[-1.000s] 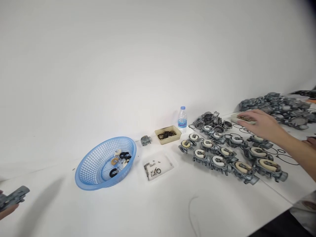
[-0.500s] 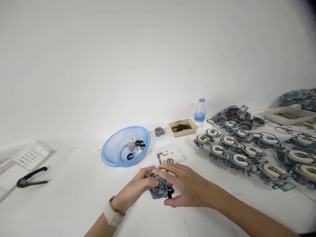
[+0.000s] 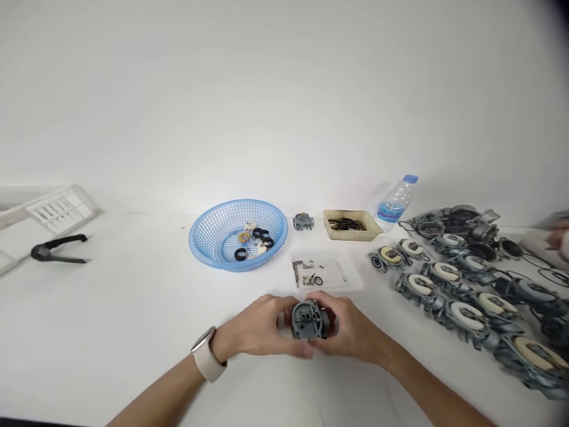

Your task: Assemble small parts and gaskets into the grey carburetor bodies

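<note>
Between my two hands, low in the middle of the view, is a grey metal carburetor body (image 3: 306, 320) with its open, hollow side facing me. My left hand (image 3: 267, 329) grips it from the left, thumb along the lower edge. From the right my right hand (image 3: 347, 329) wraps round it, its fingers partly hidden behind the metal. Just beyond my hands lies a clear shallow tray (image 3: 338, 270) with small brass and steel parts and a black O-ring (image 3: 318, 281).
A blue basket (image 3: 204, 237) holds black, white and orange floats. Behind stand another carburetor body (image 3: 303, 222), a beige tray (image 3: 355, 235) of rubber rings and a tilted water bottle (image 3: 393, 204). Rows of carburetors (image 3: 466, 314) fill the right; pliers (image 3: 57, 249) lie left. Another person's hand (image 3: 558, 234) shows far right.
The carburetor body has been turned, its hollow side now more toward me. My fingers have moved off its top to its sides. The bottle now leans, and another person's hand has appeared at right.
</note>
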A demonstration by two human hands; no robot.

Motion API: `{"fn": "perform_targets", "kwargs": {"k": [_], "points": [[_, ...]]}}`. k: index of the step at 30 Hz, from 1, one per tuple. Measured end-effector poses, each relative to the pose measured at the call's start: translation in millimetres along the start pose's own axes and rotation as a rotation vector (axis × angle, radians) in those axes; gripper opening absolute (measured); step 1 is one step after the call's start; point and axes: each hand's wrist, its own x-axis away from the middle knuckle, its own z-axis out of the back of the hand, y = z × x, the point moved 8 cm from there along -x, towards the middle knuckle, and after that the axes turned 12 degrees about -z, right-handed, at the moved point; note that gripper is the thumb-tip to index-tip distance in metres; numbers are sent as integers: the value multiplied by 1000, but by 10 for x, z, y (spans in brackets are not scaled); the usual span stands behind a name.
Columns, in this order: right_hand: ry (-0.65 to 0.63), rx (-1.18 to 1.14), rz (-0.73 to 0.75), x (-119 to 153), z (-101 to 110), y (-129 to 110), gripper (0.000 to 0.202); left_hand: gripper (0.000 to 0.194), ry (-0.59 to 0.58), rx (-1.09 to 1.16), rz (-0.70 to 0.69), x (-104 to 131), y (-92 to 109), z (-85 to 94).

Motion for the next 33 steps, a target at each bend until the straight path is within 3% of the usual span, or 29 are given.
{"fn": "perform_targets", "kwargs": {"k": [2, 4, 6, 9, 12, 17, 21, 24, 29, 33], "points": [[9, 75, -39, 25, 54, 39, 53, 54, 20, -173, -52, -3, 49, -9], [42, 140, -52, 45, 155, 59, 68, 50, 51, -282, -78, -13, 50, -32], [113, 173, -16, 38, 306, 4, 65, 45, 62, -338, -101, -27, 30, -63], [251, 222, 100, -61, 546, -293, 39, 44, 71, -394, -152, -41, 14, -81], [318, 455, 204, -349, 619, -785, 31, 44, 83, -440, -174, -45, -9, -74], [250, 816, 242, -1297, 381, -1440, 23, 48, 80, -431, -195, -66, -63, -101], [130, 1034, 147, -2137, 52, -1560, 28, 50, 65, -415, -193, -89, -107, -112], [88, 1131, 61, -2561, -156, -1543, 32, 51, 42, -397, -184, -96, -141, -117], [77, 1162, -26, -2807, -336, -1462, 33, 55, 53, -341, -235, -87, -127, -123], [112, 1078, -17, -2772, -244, -1465, 34, 52, 57, -342, -233, -92, -131, -129]]}}
